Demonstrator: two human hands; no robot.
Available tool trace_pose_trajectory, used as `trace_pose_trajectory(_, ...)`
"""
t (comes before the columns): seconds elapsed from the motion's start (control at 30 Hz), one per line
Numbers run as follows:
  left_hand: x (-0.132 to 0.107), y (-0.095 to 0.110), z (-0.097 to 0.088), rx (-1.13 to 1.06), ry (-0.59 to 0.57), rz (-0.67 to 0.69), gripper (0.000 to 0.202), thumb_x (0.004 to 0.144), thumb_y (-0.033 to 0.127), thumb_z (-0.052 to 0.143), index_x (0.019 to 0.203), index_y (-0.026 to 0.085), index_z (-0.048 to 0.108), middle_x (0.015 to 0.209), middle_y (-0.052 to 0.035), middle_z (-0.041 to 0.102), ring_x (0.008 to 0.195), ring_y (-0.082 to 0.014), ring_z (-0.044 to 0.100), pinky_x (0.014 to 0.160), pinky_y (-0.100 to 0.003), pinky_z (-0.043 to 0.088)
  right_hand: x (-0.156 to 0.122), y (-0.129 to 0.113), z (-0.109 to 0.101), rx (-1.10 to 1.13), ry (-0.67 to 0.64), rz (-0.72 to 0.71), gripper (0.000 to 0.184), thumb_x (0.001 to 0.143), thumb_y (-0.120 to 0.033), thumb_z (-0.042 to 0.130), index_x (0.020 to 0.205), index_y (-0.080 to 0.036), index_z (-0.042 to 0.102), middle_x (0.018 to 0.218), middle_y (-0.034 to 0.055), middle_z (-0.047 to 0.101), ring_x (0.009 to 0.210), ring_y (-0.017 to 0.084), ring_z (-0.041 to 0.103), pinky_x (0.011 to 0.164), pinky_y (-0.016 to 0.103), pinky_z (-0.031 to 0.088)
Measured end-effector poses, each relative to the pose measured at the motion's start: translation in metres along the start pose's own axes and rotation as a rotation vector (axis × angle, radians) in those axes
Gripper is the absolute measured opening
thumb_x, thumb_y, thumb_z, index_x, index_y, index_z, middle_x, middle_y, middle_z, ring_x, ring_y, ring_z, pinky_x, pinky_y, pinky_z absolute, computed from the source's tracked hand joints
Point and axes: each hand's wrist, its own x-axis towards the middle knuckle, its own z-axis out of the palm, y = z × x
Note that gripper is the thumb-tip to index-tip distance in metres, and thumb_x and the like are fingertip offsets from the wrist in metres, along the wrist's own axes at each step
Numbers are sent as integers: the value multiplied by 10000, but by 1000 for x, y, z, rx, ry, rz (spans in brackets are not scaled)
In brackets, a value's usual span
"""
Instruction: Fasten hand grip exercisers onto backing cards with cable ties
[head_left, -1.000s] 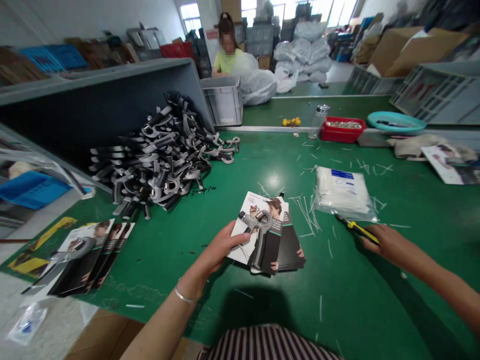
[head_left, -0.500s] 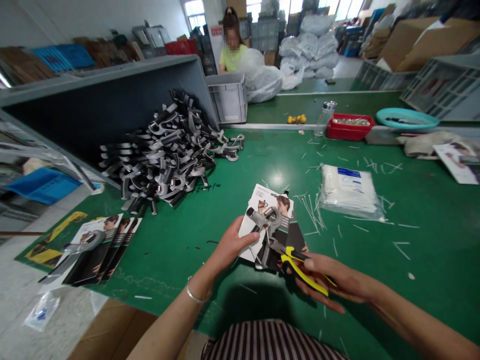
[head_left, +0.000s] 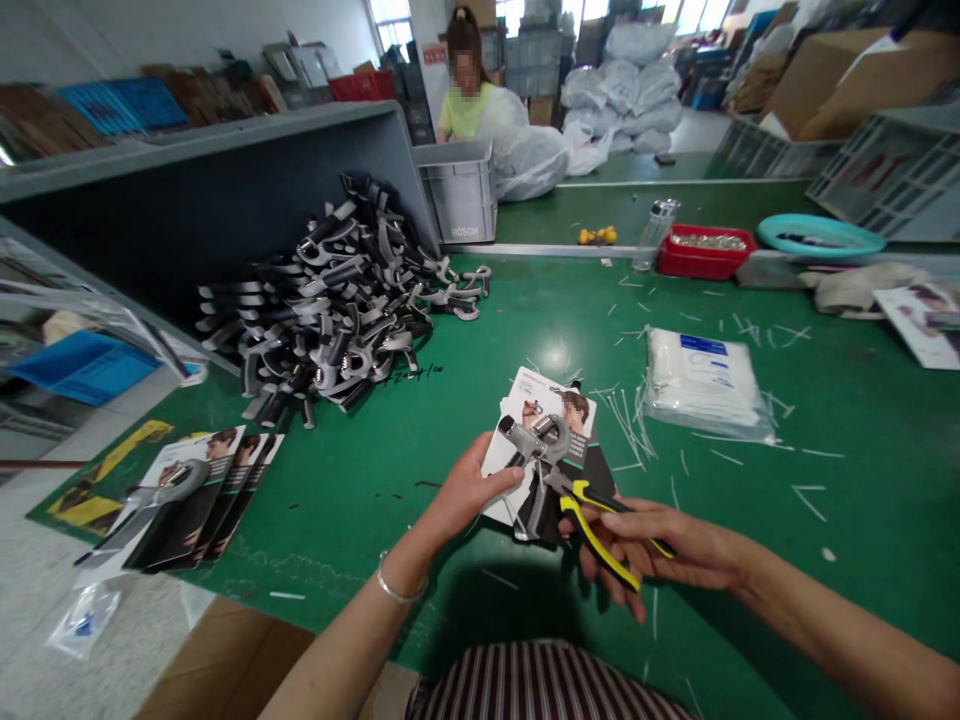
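The left hand (head_left: 472,490) has a clenched grip on a grey hand strengthener (head_left: 536,440) and its backing card (head_left: 536,392) over the green worktop (head_left: 825,530); the right hand (head_left: 660,545) grasps yellow-handled cutters (head_left: 592,525) (tips just beside the card, so a slip could nick it).

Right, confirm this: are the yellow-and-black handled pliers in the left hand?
No, the yellow-and-black handled pliers are in the right hand; the left hand holds a grey plastic hand gripper on a printed card.

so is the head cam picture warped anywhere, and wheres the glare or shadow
In the head view, the green table bows toward the frame edges, a glare spot shines on it, the back windows are blown out, and a soft shadow lies below the left hand and right hand.
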Motion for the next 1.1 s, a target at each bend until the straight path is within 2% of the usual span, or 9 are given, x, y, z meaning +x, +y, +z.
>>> trace_pose_trajectory(0.1,1,-1,0,-41,-7,-19,567,740,417,775,1219,184,580,1141,-81,687,917,-222,651,788,-296,492,6,3,0,10,112,36,361,936,-470,568,1123,-162,564,764,-16,545,418,21,402,337,122,262)
trace_pose_trajectory(0.17,3,-1,1,-107,-17,-58,560,726,397,786,1200,177,585,1096,-71,696,843,-197,654,749,-280,492,7,6,6,-148,208,-4,363,914,-500,593,1050,-164,582,700,-43,498,403,15,303,330,129,196)
trace_pose_trajectory(0.27,7,-1,2,-220,-24,-109,531,715,372,785,1161,155,595,1039,-71,700,768,-180,651,700,-273,494,4,9,24,-626,280,-126,344,869,-498,656,952,-165,641,733,5,566,565,84,471,460,172,393)
trace_pose_trajectory(0.33,9,-1,2,-252,-12,-97,527,718,365,781,1161,151,593,1040,-76,696,774,-180,651,695,-272,494,-1,9,34,-826,243,-87,325,878,-483,646,980,-176,664,825,41,618,689,133,551,564,214,473)
trace_pose_trajectory(0.47,10,4,-1,-205,-53,-85,541,713,380,792,1176,170,608,1033,-62,700,802,-180,650,715,-263,479,-10,1,30,-644,64,105,466,918,-503,582,1259,-188,550,1012,83,641,795,175,651,599,252,542)
trace_pose_trajectory(0.6,8,13,0,-125,-158,-79,511,734,404,778,1165,167,641,1049,-63,708,859,-203,657,745,-271,476,-7,-11,15,-448,-52,123,478,899,-468,635,1256,-162,549,1153,119,621,1015,230,654,724,293,571)
trace_pose_trajectory(0.83,5,10,7,-50,-218,-24,580,761,405,761,1282,189,622,1239,-110,672,1078,-287,627,917,-374,480,7,-16,17,-368,-105,151,435,899,-446,638,1196,-138,560,962,87,664,743,148,661,579,229,528)
trace_pose_trajectory(1.0,5,5,5,-47,-245,1,564,755,406,758,1262,190,642,1257,-117,666,1140,-315,599,948,-415,478,11,-3,12,-344,-33,120,437,905,-483,607,1133,-111,579,758,6,585,499,59,489,416,163,366)
trace_pose_trajectory(1.1,7,0,5,-44,-241,-18,540,724,396,784,1208,185,669,1222,-109,680,1097,-299,617,925,-391,481,13,5,21,-420,28,92,440,906,-539,573,1066,-129,588,669,-31,521,426,49,383,369,175,285)
